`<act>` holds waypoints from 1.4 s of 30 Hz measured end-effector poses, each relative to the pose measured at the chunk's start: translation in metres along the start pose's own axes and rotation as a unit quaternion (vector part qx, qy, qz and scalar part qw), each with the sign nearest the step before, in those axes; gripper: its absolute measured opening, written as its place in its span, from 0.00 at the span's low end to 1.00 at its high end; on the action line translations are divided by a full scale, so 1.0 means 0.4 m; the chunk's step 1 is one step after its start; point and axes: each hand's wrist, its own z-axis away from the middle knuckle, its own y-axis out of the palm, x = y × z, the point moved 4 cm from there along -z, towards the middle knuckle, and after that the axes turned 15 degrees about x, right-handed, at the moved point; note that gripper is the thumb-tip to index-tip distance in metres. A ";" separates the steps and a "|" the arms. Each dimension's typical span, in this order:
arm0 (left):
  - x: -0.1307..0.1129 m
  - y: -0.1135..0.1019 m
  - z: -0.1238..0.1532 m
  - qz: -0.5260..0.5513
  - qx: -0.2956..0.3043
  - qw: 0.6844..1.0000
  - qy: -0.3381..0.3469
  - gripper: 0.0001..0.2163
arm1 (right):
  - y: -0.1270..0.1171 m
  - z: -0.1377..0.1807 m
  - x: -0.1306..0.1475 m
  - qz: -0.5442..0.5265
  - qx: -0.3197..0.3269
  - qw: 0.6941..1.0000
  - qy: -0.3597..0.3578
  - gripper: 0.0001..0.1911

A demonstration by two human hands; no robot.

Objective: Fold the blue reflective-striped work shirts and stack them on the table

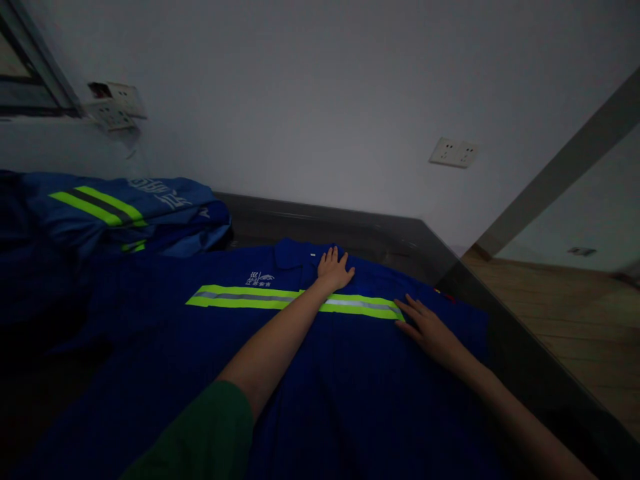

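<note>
A dark blue work jacket (235,340) lies spread front side up, its collar toward the wall. A yellow-green reflective strip (250,297) with a silver middle crosses its chest, below a small white logo. My left hand (335,269) rests flat near the collar with its fingers spread. Over at the strip's right end, my right hand (425,323) touches the cloth, fingers stretched out and apart. Neither hand grips anything. Dim light hides the jacket's lower part.
Another blue garment (150,207) with reflective stripes lies bunched at the left. The dark table (400,233) meets the wall behind, and its right edge drops toward a wooden floor (565,300). A wall socket (454,153) sits above the table.
</note>
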 end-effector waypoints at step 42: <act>-0.034 -0.002 -0.004 -0.020 -0.020 0.989 0.144 0.21 | -0.061 -0.089 -0.224 0.010 -0.058 0.998 -0.036 0.33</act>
